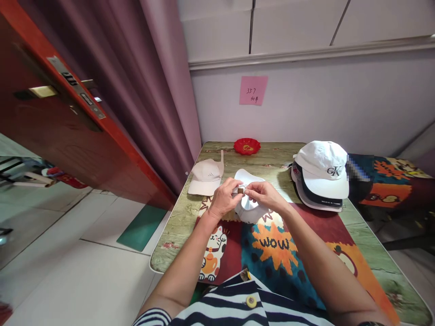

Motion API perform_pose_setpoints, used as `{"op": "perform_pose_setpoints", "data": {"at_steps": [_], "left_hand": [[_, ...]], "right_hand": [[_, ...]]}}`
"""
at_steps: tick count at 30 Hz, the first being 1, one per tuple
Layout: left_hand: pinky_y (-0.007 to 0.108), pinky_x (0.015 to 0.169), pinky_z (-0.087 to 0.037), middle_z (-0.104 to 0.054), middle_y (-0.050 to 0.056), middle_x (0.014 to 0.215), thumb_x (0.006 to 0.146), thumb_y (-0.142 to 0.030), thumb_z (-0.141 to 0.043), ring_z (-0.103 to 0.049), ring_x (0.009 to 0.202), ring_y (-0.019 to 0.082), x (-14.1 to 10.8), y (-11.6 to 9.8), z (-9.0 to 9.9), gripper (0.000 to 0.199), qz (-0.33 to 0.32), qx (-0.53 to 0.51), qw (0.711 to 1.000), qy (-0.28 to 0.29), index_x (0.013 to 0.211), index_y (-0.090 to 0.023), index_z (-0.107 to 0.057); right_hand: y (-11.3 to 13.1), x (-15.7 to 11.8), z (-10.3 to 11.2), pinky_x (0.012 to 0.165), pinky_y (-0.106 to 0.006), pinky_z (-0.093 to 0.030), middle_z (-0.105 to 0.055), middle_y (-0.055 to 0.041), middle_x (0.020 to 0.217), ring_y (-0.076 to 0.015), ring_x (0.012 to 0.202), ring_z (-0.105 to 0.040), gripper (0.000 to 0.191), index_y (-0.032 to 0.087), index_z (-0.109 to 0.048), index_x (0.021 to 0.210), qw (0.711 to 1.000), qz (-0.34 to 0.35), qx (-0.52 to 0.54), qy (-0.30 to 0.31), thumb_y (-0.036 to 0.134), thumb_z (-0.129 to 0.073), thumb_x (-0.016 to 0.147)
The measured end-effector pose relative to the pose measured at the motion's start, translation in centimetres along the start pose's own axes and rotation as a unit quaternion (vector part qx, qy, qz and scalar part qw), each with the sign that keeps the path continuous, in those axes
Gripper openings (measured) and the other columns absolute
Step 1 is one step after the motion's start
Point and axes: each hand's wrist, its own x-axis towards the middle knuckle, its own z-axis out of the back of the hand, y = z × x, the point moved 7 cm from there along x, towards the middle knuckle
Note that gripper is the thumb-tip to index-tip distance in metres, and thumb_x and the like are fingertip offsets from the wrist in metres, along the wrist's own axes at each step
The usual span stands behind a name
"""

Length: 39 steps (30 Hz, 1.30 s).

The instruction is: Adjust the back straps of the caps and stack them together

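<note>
A white cap (252, 214) lies on the table mat in front of me, its brim pointing toward the wall. Above it, at the back strap, a small brass-coloured buckle (240, 190) shows between my fingers. My left hand (224, 197) is closed on the strap from the left. From the right, my right hand (267, 194) pinches the strap's other side beside the buckle. A pale pink cap (205, 176) with a small logo and its strap sticking up rests to the left. On the right stands a stack of caps (322, 170), a white one with dark letters on top.
A red scalloped dish (247, 146) sits at the table's back, below a pink note (253, 90) on the wall. The colourful mat (234, 253) covers part of the wood-patterned table (170, 246). A curtain (159, 90) and an open door (84, 127) stand at the left.
</note>
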Motion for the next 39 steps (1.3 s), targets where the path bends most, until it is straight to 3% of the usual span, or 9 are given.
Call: {"op": "perform_pose_setpoints", "data": {"at_steps": [12,17,20,23,26,31,34,36,39], "left_hand": [[0.026,0.075,-0.048,-0.069,0.003,0.097,0.08,-0.023,-0.073,-0.062,0.083,0.016,1.0,1.8,0.4,0.018,0.057,-0.133,0.979,0.141,0.098,-0.019,-0.069],[0.026,0.07,-0.052,-0.068,0.007,0.114,0.086,-0.038,-0.069,-0.062,0.082,0.015,-0.2,5.6,2.8,0.041,0.168,-0.224,0.956,0.092,0.122,-0.019,-0.065],[0.031,0.085,-0.055,-0.066,0.009,0.123,0.092,-0.029,-0.054,-0.065,0.098,0.019,-0.5,7.4,3.3,0.038,0.161,-0.177,0.966,0.096,0.127,-0.019,-0.064],[0.044,0.114,-0.043,-0.049,0.01,0.153,0.082,-0.011,-0.049,-0.052,0.134,0.026,-0.1,7.3,1.7,0.062,0.08,-0.076,0.979,0.171,0.143,-0.023,-0.055],[0.05,0.124,-0.029,-0.036,0.01,0.163,0.074,-0.004,-0.049,-0.035,0.15,0.028,0.5,6.7,-0.7,0.07,0.034,-0.03,0.968,0.248,0.141,-0.023,-0.057],[0.048,0.114,-0.041,-0.067,0.012,0.134,0.079,-0.017,-0.063,-0.056,0.133,0.031,2.3,6.2,-0.5,0.017,0.093,-0.192,0.941,0.263,0.093,-0.018,-0.073],[0.038,0.099,-0.052,-0.076,0.009,0.108,0.078,-0.032,-0.078,-0.07,0.106,0.026,4.0,5.7,2.2,0.031,0.16,-0.384,0.894,0.166,0.105,-0.017,-0.073],[0.032,0.09,-0.055,-0.077,0.006,0.1,0.074,-0.036,-0.084,-0.072,0.093,0.021,4.9,5.0,3.9,0.042,0.181,-0.494,0.848,0.069,0.11,-0.017,-0.072],[0.032,0.087,-0.057,-0.077,0.005,0.097,0.074,-0.044,-0.083,-0.072,0.092,0.022,4.8,3.8,3.9,0.045,0.218,-0.597,0.771,-0.032,0.11,-0.018,-0.071]], "right_hand": [[-0.6,-0.8,0.4,0.058,-0.023,-0.041,-0.067,-0.0002,0.073,-0.0119,0.063,-0.056,0.035,0.015,-0.07,0.09,0.993,-0.039,0.039,0.109,0.049,-0.076,0.081],[-3.9,-4.2,5.3,0.083,-0.034,-0.055,-0.074,-0.0105,0.111,-0.0221,0.096,-0.069,0.035,0.016,-0.072,0.112,0.999,-0.018,-0.03,0.03,0.042,-0.061,0.092],[-6.3,-5.7,7.0,0.101,-0.044,-0.051,-0.071,-0.0116,0.126,-0.026,0.116,-0.066,0.038,0.02,-0.07,0.124,0.98,0.027,-0.197,-0.026,0.023,-0.054,0.09],[-7.9,-6.1,5.1,0.115,-0.056,-0.037,-0.058,-0.0121,0.147,-0.0312,0.137,-0.052,0.065,0.025,-0.06,0.142,0.92,0.071,-0.385,-0.007,0.009,-0.054,0.079],[-8.2,-5.4,2.8,0.12,-0.061,-0.026,-0.041,-0.0121,0.161,-0.0346,0.15,-0.035,0.075,0.027,-0.052,0.15,0.897,0.093,-0.432,-0.003,0.01,-0.06,0.077],[-5.1,-4.0,2.7,0.12,-0.067,-0.016,-0.067,-0.0078,0.137,-0.0353,0.14,-0.049,0.025,0.028,-0.079,0.107,0.952,0.124,-0.28,0.013,0.026,-0.062,0.088],[-2.2,-3.2,5.1,0.111,-0.057,-0.041,-0.079,-0.0061,0.104,-0.0294,0.107,-0.07,0.03,0.022,-0.08,0.098,0.995,0.095,-0.034,0.004,0.045,-0.061,0.094],[-0.3,-2.5,6.2,0.099,-0.048,-0.053,-0.079,-0.0059,0.097,-0.0269,0.096,-0.073,0.037,0.021,-0.079,0.098,0.987,0.071,0.145,-0.015,0.055,-0.064,0.091],[2.0,-1.4,5.6,0.101,-0.045,-0.053,-0.077,-0.0064,0.114,-0.0269,0.109,-0.07,0.051,0.026,-0.073,0.116,0.934,0.057,0.351,-0.041,0.066,-0.06,0.089]]}}
